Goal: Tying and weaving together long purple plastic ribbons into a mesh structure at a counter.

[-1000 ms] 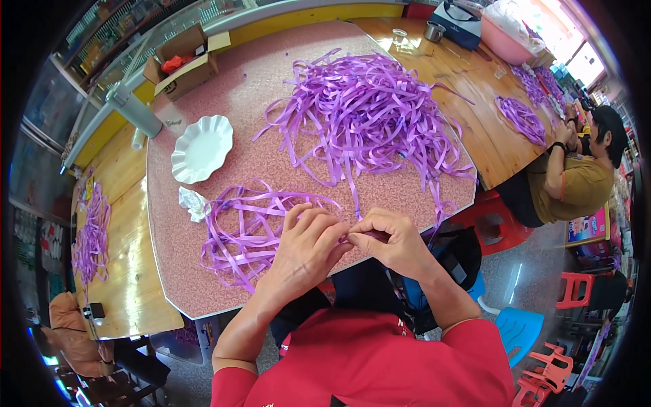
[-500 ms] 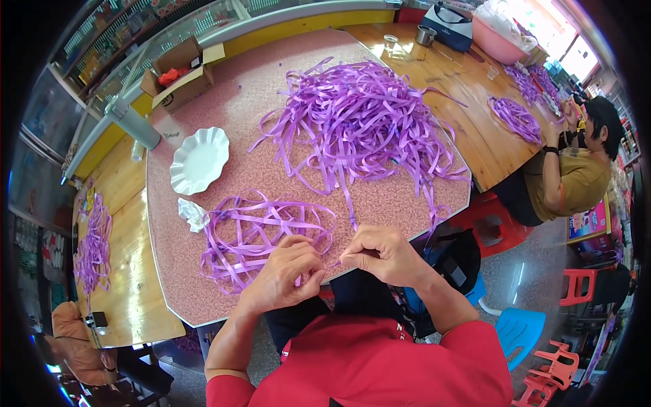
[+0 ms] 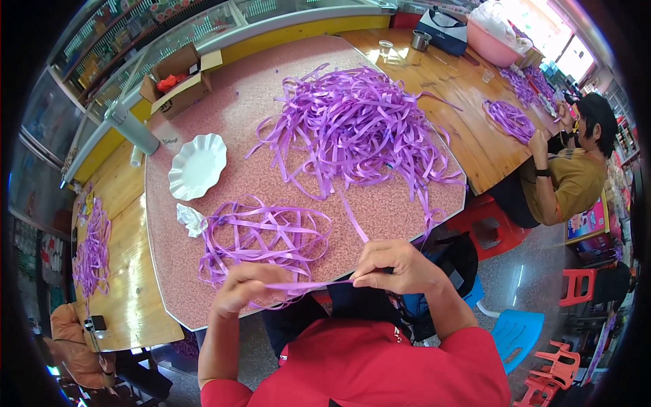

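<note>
A purple ribbon stretches between my two hands just over the near edge of the table. My right hand pinches it between thumb and forefinger, and a length of ribbon runs from that hand up toward the big pile. At the other end, my left hand is closed on the ribbon, its fingers somewhat smeared by motion. Beyond the left hand lies a looser, flat pile of purple ribbons. A large tangled heap of purple ribbons covers the middle and right of the pink speckled table.
A scalloped white plate and crumpled white tissue lie on the left. Behind them stand a grey-green bottle and an open cardboard box. At right, a person handles purple ribbons at a wooden table; another person sits at lower left.
My hands have moved apart, the left one going left, drawing the ribbon taut between them. The ribbon stretch leading to the big pile has shifted along toward my right hand.
</note>
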A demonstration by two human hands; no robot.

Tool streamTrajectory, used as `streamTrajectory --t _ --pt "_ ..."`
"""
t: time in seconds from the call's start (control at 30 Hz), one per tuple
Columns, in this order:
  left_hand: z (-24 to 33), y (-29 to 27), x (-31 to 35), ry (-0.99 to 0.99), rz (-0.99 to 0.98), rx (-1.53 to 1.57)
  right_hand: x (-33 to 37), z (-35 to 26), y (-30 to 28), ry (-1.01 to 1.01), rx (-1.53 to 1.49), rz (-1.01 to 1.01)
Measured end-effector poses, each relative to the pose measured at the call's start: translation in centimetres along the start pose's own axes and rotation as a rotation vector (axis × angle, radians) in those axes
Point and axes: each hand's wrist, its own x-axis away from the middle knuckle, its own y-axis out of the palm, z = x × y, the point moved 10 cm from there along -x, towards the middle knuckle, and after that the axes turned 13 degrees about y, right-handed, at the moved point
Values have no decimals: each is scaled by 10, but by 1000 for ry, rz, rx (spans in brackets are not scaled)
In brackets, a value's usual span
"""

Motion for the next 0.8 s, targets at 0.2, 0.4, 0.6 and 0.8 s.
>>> streamTrajectory --t 0.2,0.4,0.6,0.8 --pt "47 -109 57 105 381 -192 -2 12 -40 11 44 120" --pt "89 -86 46 94 716 -1200 -20 54 -34 311 -527 225" --pt "23 34 -21 142 217 -699 -37 20 6 5 -1284 -119" --pt "-52 94 -29 -174 12 -31 -28 -4 -47 -199 -964 220"
